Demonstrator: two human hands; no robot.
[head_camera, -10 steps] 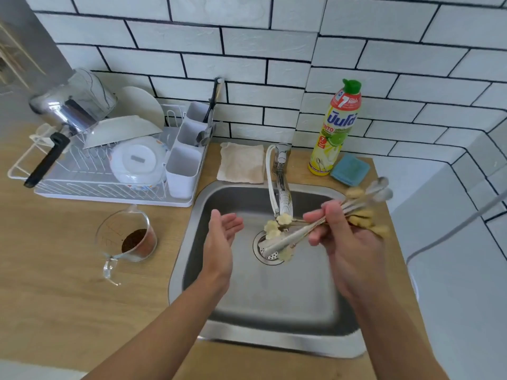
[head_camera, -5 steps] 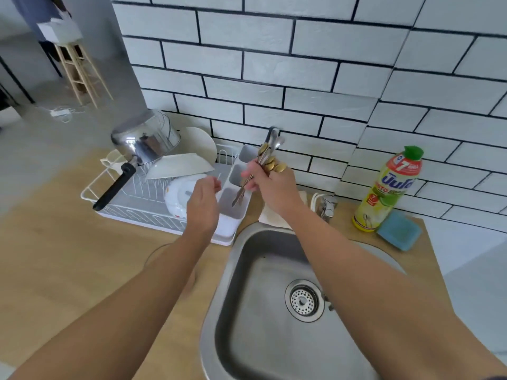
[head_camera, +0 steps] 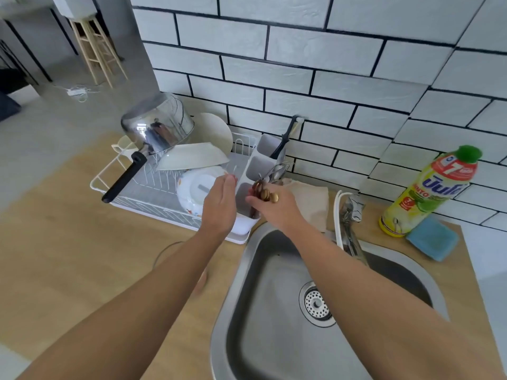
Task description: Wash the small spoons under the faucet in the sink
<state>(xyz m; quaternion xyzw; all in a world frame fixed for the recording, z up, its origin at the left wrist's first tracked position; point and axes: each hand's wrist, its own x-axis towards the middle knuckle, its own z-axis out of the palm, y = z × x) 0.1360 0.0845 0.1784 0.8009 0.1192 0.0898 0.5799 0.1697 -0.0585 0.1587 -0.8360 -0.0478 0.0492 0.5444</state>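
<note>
Now small spoons [head_camera: 264, 192] in cutlery holder [head_camera: 244, 215].

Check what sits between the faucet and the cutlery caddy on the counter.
In the head view, a beige cloth lies on the counter between the faucet and the white cutlery caddy. The right hand, holding the small spoons, partly covers its left edge.

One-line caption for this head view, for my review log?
Right hand lowers a bundle of small spoons into the cutlery holder; left hand hovers open beside it.
</note>
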